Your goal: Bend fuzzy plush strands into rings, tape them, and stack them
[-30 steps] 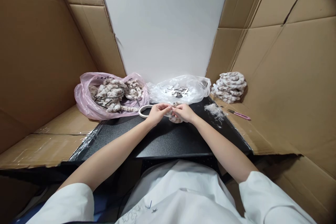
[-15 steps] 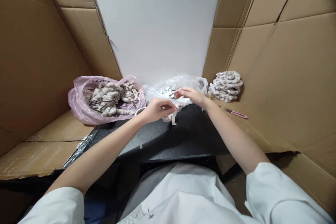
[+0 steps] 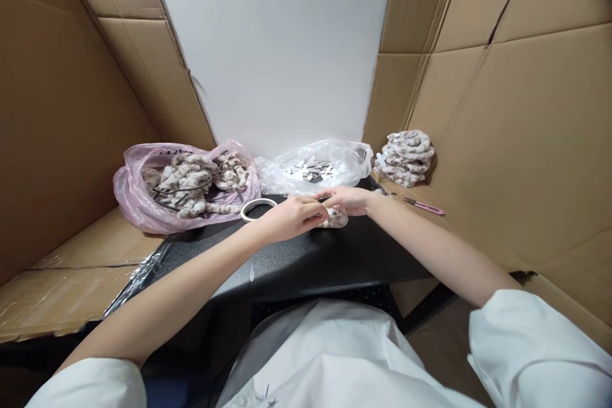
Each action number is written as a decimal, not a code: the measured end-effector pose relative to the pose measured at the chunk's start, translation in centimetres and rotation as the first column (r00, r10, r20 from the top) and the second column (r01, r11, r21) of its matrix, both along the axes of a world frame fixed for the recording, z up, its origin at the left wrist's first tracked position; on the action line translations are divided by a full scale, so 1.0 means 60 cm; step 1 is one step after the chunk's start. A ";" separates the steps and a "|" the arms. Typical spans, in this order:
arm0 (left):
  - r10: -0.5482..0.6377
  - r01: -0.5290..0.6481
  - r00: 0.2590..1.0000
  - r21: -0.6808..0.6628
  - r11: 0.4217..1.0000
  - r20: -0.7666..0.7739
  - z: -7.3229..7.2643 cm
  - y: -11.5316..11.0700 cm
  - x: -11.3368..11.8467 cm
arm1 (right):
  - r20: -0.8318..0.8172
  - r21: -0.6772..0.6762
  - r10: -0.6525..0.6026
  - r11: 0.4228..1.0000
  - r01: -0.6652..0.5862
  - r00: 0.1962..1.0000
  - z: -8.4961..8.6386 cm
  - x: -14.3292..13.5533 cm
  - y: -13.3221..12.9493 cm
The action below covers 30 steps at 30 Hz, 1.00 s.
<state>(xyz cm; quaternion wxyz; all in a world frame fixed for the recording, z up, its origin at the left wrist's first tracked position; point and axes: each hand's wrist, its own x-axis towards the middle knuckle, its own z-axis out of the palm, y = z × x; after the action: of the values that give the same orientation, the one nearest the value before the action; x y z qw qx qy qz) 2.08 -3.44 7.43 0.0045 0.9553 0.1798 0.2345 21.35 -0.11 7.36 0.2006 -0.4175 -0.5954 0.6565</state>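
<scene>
A fluffy white-and-brown band (image 3: 337,218) lies at the front of the black table, partly covered by both hands. My left hand (image 3: 299,217) is closed, its fingers pinching at the band's near left side. My right hand (image 3: 351,199) bends over the band from the right, its fingers curled and meeting the left fingertips. Whatever small piece may be between the fingers is hidden. Just behind the hands is a clear plastic bag (image 3: 268,172) of small white and metallic pieces. To the left of my left hand lies a white tape roll (image 3: 245,211).
A pink plastic bag (image 3: 125,194) of fluffy bands with dark cords stands at the left. Several similar bands (image 3: 408,158) are stacked at the right, with pink-handled snips (image 3: 425,206) in front. Cardboard walls (image 3: 516,115) enclose both sides of the black table (image 3: 287,274).
My right hand has come down from the clear bag to the fluffy band, beside my left hand. The camera view has shifted slightly, and the tape roll shows more fully.
</scene>
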 end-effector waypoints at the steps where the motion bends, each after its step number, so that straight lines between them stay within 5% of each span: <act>1: 0.006 -0.006 1.000 0.007 1.000 0.007 -0.005 0.000 0.001 | -0.007 0.033 -0.083 0.996 0.083 0.997 -0.003 -0.001 -0.002; 9: 0.052 -0.034 0.988 -0.123 0.992 0.148 -0.036 0.011 0.000 | -0.177 0.279 -0.311 0.894 0.351 0.934 -0.024 -0.003 -0.011; 17: 0.177 -0.040 0.906 -0.338 0.940 0.385 -0.067 0.025 0.001 | -0.247 0.435 -0.358 0.790 0.433 0.901 -0.047 -0.011 -0.005; 21: 0.318 -0.015 0.830 -0.551 0.834 0.458 -0.088 0.029 0.005 | -0.236 0.590 -0.351 0.690 0.420 0.906 -0.045 -0.016 -0.017; 26: 0.341 0.135 0.856 -0.804 0.579 0.389 -0.100 0.034 0.001 | -0.132 0.751 -0.332 0.582 0.313 0.934 -0.037 -0.022 -0.039; 30: 0.406 0.110 0.836 -0.838 0.535 0.369 -0.098 0.039 -0.004 | -0.142 0.739 -0.309 0.599 0.308 0.940 -0.039 -0.027 -0.048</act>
<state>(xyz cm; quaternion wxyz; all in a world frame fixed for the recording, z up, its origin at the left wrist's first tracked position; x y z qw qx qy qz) 1.82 -1.12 1.52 0.4847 0.7137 0.3445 0.3702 19.72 -3.00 4.99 0.4648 -0.3936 -0.7317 0.3060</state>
